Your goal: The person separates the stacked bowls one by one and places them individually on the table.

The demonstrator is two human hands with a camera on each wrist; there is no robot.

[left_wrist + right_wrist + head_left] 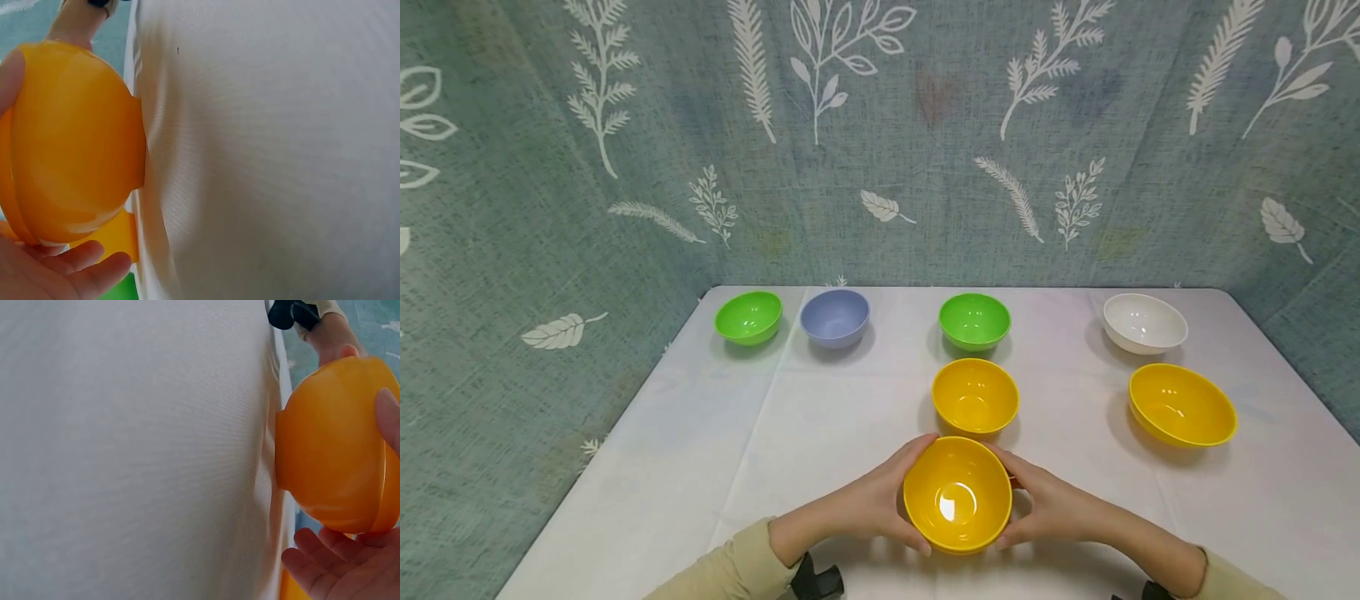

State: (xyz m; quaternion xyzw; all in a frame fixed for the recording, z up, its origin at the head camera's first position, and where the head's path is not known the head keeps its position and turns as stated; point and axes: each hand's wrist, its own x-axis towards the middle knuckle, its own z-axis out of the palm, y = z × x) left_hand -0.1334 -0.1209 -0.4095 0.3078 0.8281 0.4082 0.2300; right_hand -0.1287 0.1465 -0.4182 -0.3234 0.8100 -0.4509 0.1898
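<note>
At the near middle of the table, both hands hold a pair of nested yellow bowls [958, 500]. A second rim shows just above the outer bowl's rim in the wrist views. My left hand [880, 496] grips the left side, thumb near the front and fingers toward the back. My right hand [1048, 500] grips the opposite side in the same way. In the left wrist view the outer bowl's foot [136, 144] is right at the white cloth. Directly behind the stack is another yellow bowl [975, 398], overlapped by its far rim in the head view.
Green bowls [749, 318] [974, 322] and a blue-violet bowl [835, 319] stand along the back. On the right are a white bowl [1145, 324] and a wider yellow bowl [1182, 406]. A patterned curtain [925, 208] hangs behind the white tablecloth [850, 400].
</note>
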